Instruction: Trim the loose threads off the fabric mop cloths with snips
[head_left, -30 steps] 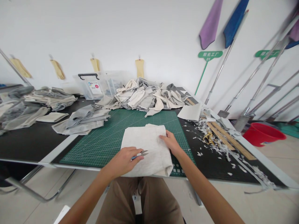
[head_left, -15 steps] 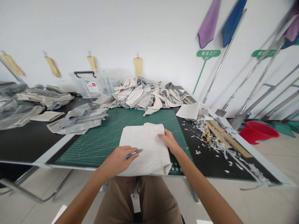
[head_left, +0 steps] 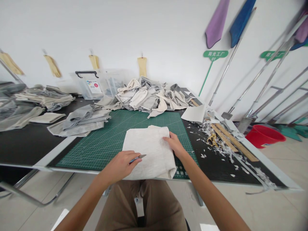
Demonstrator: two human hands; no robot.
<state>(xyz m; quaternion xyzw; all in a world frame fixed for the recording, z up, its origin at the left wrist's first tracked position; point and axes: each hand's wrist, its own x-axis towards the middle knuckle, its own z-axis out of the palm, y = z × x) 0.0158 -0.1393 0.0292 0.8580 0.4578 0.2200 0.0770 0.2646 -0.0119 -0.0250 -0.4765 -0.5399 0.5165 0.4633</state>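
Observation:
A pale off-white folded cloth (head_left: 149, 144) lies on the green cutting mat (head_left: 96, 150), its near edge at the table's front. My left hand (head_left: 122, 163) rests at the cloth's left side, fingers closed round a small tool (head_left: 138, 158) with a blue handle and a pointed metal tip, which points right over the cloth. At the cloth's right edge, my right hand (head_left: 175, 144) grips the fabric, thumb on top and the other fingers partly hidden at its edge.
Grey and beige cloths (head_left: 144, 96) are heaped behind the mat, with a folded pile (head_left: 81, 120) at left. A clear bin (head_left: 89, 85) stands behind. On the right lie gold-handled scissors (head_left: 211, 140), wooden rulers (head_left: 234, 142) and white scraps. A red bucket (head_left: 264, 136) is on the floor.

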